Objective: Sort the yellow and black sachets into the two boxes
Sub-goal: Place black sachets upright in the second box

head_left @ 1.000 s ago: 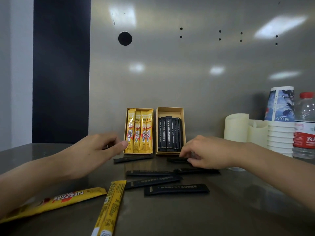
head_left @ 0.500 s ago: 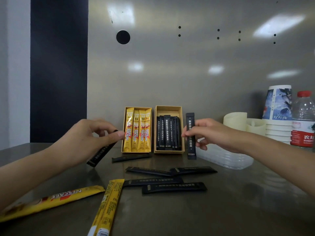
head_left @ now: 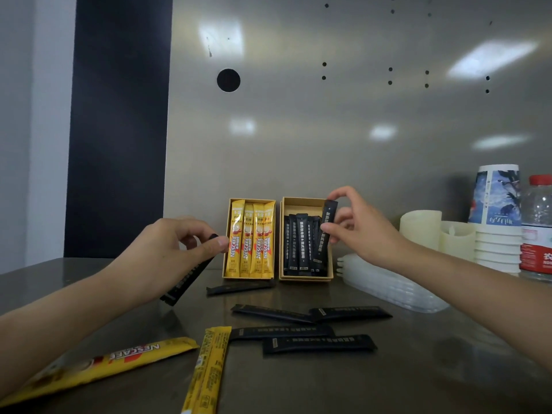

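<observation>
Two black sachets are up off the worktop point(head_left: 388, 380), where a second ago both our grips were down on it among the loose ones. Our right grip point(head_left: 361, 231) is clamped on its black sachet point(head_left: 325, 234), thumb near the middle and fingertips at the top end. Half a second ago it held this sachet just outside the right-hand box point(head_left: 304, 201). Now it has carried it over that box's right side, so the sachet stands nearly upright with its lower end among the black ones already packed there, close to the right wall as far as we can tell. Our left grip point(head_left: 167, 252) is pinched on a second black sachet point(head_left: 191, 276), which hangs slanted with its lower end close to the worktop. This grip has risen only a little and sits just left of the left-hand box point(head_left: 226, 249), which holds four packed yellow sachets point(head_left: 249, 243). We judge the right-hand placement nearly done, wanting only a release. The left-hand sachet has yet to cross past the yellow box to reach the black one, so the right grip should clear out first. Five loose black sachets point(head_left: 318, 343) and two loose yellow sachets point(head_left: 104, 363) lie on the worktop in front of the boxes, so the sorting is well short of finished.
</observation>
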The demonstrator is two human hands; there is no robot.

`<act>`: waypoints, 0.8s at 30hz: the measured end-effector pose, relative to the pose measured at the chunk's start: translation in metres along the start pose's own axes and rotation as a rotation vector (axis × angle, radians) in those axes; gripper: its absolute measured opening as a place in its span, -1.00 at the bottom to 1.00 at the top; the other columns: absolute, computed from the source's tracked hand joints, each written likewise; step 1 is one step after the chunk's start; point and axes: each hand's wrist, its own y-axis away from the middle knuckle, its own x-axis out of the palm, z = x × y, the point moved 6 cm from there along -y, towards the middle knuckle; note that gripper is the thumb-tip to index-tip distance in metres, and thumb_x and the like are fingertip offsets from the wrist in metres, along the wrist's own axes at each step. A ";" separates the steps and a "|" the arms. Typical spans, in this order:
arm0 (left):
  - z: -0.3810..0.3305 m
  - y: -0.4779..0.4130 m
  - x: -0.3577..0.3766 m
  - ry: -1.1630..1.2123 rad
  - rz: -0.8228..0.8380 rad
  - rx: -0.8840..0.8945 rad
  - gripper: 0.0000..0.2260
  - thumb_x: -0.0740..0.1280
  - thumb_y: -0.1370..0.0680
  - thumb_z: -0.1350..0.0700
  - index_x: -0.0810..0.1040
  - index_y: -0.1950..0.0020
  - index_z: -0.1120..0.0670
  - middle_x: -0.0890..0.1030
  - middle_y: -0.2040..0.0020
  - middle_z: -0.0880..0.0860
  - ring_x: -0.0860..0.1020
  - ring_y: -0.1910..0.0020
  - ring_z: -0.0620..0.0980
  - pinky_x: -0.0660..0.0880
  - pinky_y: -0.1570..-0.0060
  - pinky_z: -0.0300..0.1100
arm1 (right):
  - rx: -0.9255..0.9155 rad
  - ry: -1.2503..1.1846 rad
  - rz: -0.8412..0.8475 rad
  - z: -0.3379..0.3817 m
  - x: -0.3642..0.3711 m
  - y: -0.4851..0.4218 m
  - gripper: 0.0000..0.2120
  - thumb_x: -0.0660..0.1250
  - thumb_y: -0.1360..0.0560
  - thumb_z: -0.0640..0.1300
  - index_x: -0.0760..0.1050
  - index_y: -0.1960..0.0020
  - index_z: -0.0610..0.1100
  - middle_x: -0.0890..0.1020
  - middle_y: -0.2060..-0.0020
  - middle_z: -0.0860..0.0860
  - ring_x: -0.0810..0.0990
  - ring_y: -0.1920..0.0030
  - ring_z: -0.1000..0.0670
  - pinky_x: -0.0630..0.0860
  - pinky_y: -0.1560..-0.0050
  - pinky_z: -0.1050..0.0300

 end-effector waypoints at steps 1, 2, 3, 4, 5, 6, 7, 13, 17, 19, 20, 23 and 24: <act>0.000 0.000 0.000 -0.008 0.001 0.001 -0.54 0.19 -0.32 -0.40 0.69 0.07 -0.15 0.64 0.06 -0.08 0.55 0.11 -0.10 0.47 0.14 -0.17 | -0.007 0.049 0.002 0.000 0.004 -0.003 -0.60 0.38 -0.58 -0.09 0.28 -0.32 0.05 0.69 0.19 0.02 0.68 0.20 0.17 0.54 0.17 0.31; -0.001 0.001 0.000 -0.014 0.003 0.002 -0.54 0.19 -0.33 -0.40 0.69 0.07 -0.15 0.64 0.06 -0.08 0.56 0.11 -0.10 0.50 0.12 -0.16 | -0.010 0.085 0.009 -0.001 0.007 -0.005 -0.60 0.37 -0.58 -0.08 0.28 -0.33 0.04 0.68 0.16 0.04 0.66 0.18 0.20 0.51 0.22 0.35; -0.001 0.001 0.000 -0.020 0.005 0.001 -0.54 0.18 -0.33 -0.40 0.69 0.08 -0.15 0.64 0.06 -0.08 0.56 0.10 -0.09 0.53 0.10 -0.15 | -0.016 0.122 0.016 -0.001 0.011 -0.006 -0.60 0.37 -0.58 -0.08 0.29 -0.34 0.02 0.67 0.12 0.06 0.64 0.16 0.21 0.50 0.24 0.37; -0.001 0.001 0.000 -0.024 0.006 -0.001 -0.55 0.18 -0.34 -0.39 0.69 0.08 -0.15 0.64 0.06 -0.07 0.57 0.09 -0.09 0.54 0.08 -0.14 | -0.030 0.173 0.022 -0.002 0.014 -0.006 -0.60 0.37 -0.58 -0.07 0.31 -0.35 0.01 0.65 0.06 0.08 0.62 0.15 0.20 0.51 0.22 0.36; -0.001 0.001 0.001 -0.028 0.008 -0.004 -0.56 0.19 -0.34 -0.39 0.68 0.09 -0.15 0.64 0.06 -0.07 0.57 0.09 -0.09 0.55 0.08 -0.15 | -0.050 0.243 0.023 -0.004 0.016 -0.006 -0.60 0.38 -0.58 -0.04 0.32 -0.35 0.00 0.63 -0.01 0.10 0.59 0.15 0.19 0.53 0.16 0.32; 0.000 0.001 0.001 -0.031 0.010 -0.009 -0.56 0.18 -0.34 -0.39 0.68 0.10 -0.15 0.64 0.06 -0.07 0.57 0.10 -0.08 0.54 0.10 -0.16 | -0.071 0.319 0.019 -0.005 0.017 -0.005 -0.58 0.38 -0.57 -0.02 0.33 -0.36 0.00 0.60 -0.09 0.10 0.55 0.15 0.18 0.55 0.10 0.27; 0.000 0.001 0.001 -0.034 0.012 -0.011 -0.56 0.18 -0.34 -0.40 0.68 0.11 -0.15 0.63 0.06 -0.08 0.57 0.11 -0.08 0.53 0.12 -0.18 | -0.092 0.385 0.014 -0.006 0.017 -0.004 -0.56 0.38 -0.56 0.01 0.33 -0.38 0.00 0.55 -0.17 0.11 0.51 0.14 0.19 0.56 0.04 0.21; -0.001 0.001 0.001 -0.045 0.007 -0.018 -0.58 0.19 -0.33 -0.41 0.67 0.12 -0.17 0.64 0.07 -0.05 0.59 0.14 -0.03 0.59 0.15 -0.11 | -0.196 0.613 -0.009 -0.010 0.024 0.000 -0.33 0.41 -0.51 0.16 0.27 -0.52 0.00 0.30 -0.37 0.07 0.50 -0.09 0.13 0.57 0.01 0.20; -0.001 0.001 0.002 -0.052 0.014 -0.011 -0.58 0.19 -0.34 -0.40 0.67 0.13 -0.16 0.64 0.07 -0.04 0.59 0.13 -0.04 0.58 0.14 -0.13 | -0.214 0.690 -0.031 -0.008 0.026 0.002 -0.30 0.40 -0.51 0.18 0.26 -0.54 -0.03 0.31 -0.38 0.03 0.49 -0.23 0.06 0.59 -0.01 0.16; 0.000 0.001 0.002 -0.054 0.015 -0.013 -0.58 0.19 -0.34 -0.40 0.67 0.13 -0.16 0.64 0.08 -0.04 0.58 0.13 -0.05 0.57 0.15 -0.16 | -0.219 0.694 -0.053 -0.005 0.027 0.003 -0.32 0.41 -0.51 0.16 0.26 -0.51 -0.05 0.34 -0.37 0.02 0.49 -0.25 0.04 0.59 -0.04 0.15; 0.000 0.001 0.002 -0.054 0.014 -0.012 -0.58 0.19 -0.35 -0.39 0.67 0.13 -0.15 0.64 0.08 -0.04 0.58 0.14 -0.06 0.55 0.16 -0.17 | -0.217 0.678 -0.069 -0.004 0.028 0.005 -0.34 0.42 -0.51 0.14 0.27 -0.48 -0.06 0.36 -0.35 0.02 0.49 -0.24 0.05 0.60 -0.05 0.14; -0.001 0.001 0.003 -0.054 0.023 -0.008 -0.58 0.19 -0.34 -0.39 0.67 0.13 -0.15 0.64 0.09 -0.04 0.57 0.15 -0.07 0.52 0.17 -0.19 | -0.224 0.620 -0.114 0.000 0.030 0.008 -0.48 0.42 -0.52 0.05 0.29 -0.36 -0.07 0.42 -0.25 0.02 0.51 -0.16 0.06 0.56 -0.03 0.20; -0.001 0.001 0.003 -0.051 0.025 -0.006 -0.58 0.19 -0.34 -0.39 0.67 0.13 -0.15 0.64 0.09 -0.04 0.57 0.16 -0.06 0.53 0.17 -0.18 | -0.235 0.611 -0.123 0.001 0.032 0.010 -0.54 0.41 -0.53 0.00 0.30 -0.32 -0.07 0.43 -0.22 0.02 0.52 -0.12 0.06 0.54 0.00 0.22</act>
